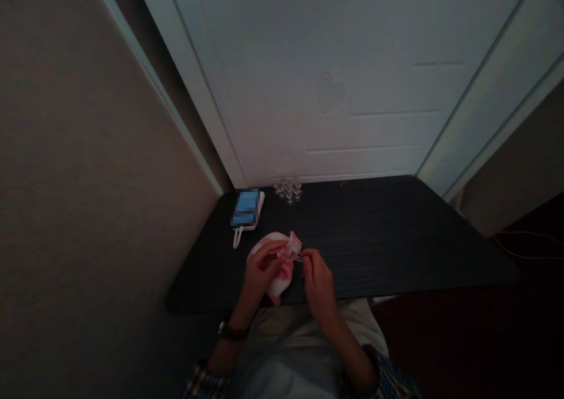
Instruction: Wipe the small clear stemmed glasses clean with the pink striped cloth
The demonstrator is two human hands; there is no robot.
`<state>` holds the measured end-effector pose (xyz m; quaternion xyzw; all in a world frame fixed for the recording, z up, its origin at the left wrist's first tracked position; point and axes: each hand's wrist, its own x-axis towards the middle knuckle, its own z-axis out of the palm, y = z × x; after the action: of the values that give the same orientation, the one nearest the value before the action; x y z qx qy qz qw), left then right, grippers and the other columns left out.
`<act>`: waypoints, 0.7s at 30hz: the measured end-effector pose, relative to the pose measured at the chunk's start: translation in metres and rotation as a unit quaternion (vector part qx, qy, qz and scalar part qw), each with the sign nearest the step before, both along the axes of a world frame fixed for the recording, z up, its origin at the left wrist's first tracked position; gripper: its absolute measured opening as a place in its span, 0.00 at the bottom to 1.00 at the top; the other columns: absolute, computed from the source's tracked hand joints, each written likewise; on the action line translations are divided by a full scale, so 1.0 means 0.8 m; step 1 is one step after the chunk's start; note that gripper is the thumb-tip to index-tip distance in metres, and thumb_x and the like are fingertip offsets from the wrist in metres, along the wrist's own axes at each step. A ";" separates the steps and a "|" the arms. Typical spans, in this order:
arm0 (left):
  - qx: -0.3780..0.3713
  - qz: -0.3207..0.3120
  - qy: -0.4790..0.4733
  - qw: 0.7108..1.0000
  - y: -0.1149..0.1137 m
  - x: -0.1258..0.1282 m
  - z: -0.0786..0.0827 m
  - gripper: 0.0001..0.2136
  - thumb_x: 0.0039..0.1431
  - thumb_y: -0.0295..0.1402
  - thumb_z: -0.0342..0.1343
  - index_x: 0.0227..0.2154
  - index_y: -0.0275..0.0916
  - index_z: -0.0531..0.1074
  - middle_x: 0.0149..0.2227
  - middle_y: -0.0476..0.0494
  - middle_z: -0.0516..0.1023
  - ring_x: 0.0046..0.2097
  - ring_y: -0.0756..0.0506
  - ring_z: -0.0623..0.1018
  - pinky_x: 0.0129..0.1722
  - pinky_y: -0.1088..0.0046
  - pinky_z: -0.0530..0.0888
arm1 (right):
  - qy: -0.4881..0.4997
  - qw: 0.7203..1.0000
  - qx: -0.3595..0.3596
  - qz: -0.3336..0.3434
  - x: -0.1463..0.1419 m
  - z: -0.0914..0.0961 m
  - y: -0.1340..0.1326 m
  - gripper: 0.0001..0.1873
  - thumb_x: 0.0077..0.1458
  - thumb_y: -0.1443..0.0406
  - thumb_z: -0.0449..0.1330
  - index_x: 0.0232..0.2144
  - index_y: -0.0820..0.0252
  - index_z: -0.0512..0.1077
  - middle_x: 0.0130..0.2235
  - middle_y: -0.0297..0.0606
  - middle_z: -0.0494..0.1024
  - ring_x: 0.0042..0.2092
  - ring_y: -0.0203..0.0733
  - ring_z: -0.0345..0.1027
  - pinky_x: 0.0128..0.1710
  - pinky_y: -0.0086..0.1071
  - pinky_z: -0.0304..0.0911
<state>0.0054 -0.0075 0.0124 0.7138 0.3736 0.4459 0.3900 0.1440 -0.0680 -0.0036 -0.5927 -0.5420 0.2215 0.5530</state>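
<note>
A soft pink-and-white fabric thing [282, 285], perhaps a small plush toy, lies near the front edge of the dark table. My left hand [263, 268] is closed on its upper part, fingers pinching the fabric. A pale flap [294, 243] of it sticks up past those fingertips. Close on the right, my right hand [316, 275] pinches a thin, shiny, light-coloured piece [300, 258] against the fabric. Its exact kind is too small and dim to make out.
On the black table [374, 234], a phone [245, 208] rests at the back left on a white object, with a white cable loop [238, 237] below it. Several small clear pieces [288, 190] are heaped at the back, by a white panel [282, 81] with embossed hearts.
</note>
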 end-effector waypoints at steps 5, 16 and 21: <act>0.014 0.020 0.006 1.000 0.000 -0.003 0.004 0.12 0.61 0.36 0.51 0.43 0.35 0.70 0.47 0.40 0.73 0.48 0.42 0.73 0.47 0.56 0.70 | 0.008 1.000 0.003 0.005 0.000 0.000 0.000 0.11 0.60 0.62 0.53 0.42 0.63 0.69 0.40 0.38 0.74 0.37 0.37 0.70 0.38 0.37 0.67; 0.015 0.026 0.000 1.000 0.000 -0.004 -0.001 0.11 0.60 0.35 0.52 0.42 0.35 0.71 0.46 0.41 0.73 0.48 0.42 0.73 0.47 0.56 0.70 | 0.016 1.000 0.009 0.002 0.000 0.000 0.001 0.11 0.60 0.62 0.53 0.42 0.63 0.69 0.40 0.38 0.74 0.37 0.37 0.70 0.38 0.37 0.68; 0.000 0.022 -0.019 1.000 0.000 -0.001 -0.003 0.11 0.60 0.35 0.52 0.43 0.35 0.70 0.47 0.41 0.72 0.47 0.43 0.73 0.46 0.57 0.71 | 0.014 1.000 0.008 -0.001 -0.001 -0.002 0.002 0.11 0.60 0.62 0.53 0.42 0.63 0.69 0.40 0.38 0.74 0.37 0.37 0.70 0.37 0.37 0.68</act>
<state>0.0045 -0.0072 0.0102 0.6968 0.3813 0.4680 0.3875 0.1432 -0.0663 -0.0050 -0.5861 -0.5355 0.2248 0.5650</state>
